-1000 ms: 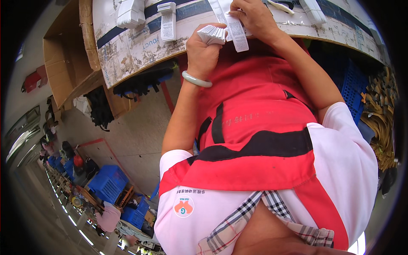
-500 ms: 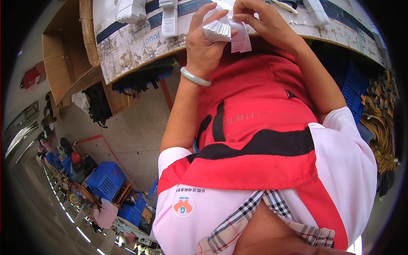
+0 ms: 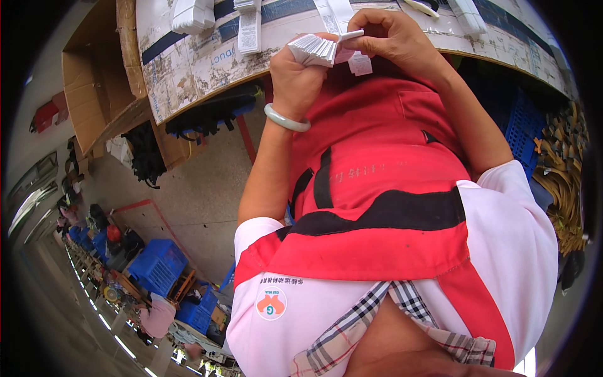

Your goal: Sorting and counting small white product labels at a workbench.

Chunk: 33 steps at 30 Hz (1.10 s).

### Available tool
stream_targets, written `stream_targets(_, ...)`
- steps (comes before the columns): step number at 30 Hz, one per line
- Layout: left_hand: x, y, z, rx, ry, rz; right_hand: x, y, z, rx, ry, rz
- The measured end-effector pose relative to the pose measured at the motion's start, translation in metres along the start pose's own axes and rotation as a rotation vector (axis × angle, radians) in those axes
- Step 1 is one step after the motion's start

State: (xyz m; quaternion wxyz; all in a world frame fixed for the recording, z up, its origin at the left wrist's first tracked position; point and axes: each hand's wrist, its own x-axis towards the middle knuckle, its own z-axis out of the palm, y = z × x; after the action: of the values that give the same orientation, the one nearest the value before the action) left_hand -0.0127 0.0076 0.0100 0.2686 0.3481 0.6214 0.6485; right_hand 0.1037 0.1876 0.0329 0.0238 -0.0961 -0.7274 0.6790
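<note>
"What's different at the table?"

"The left hand. A moment ago some of its fingers stood raised; now they curl around the bundle of white strips, gripping it just off the table's near edge."

"And the right hand?"

"Thumb and fingertips have drawn together on a narrow white piece, seen edge-on, right beside the bundle. Before, a flat strip dangled loosely there."

"Meaning what?"

"I'd judge that strip is being doubled over, not yet in with the others."

"Does it touch the bundle?"

"Can't tell from here. Another white end hangs below the right fingers, against the red apron."
</note>
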Motion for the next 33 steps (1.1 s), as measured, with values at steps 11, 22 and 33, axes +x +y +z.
stream_targets(11,-0.005,-0.001,-0.002,-0.023,0.020,0.012,-0.002,-0.011,0.008,0.046,0.040,0.042)
stream_targets(22,-0.010,-0.001,0.001,-0.107,0.050,-0.019,-0.003,-0.004,0.011,0.052,0.055,0.023)
stream_targets(33,-0.012,-0.008,0.006,-0.188,0.086,-0.059,-0.008,-0.005,0.017,-0.162,0.129,-0.050)
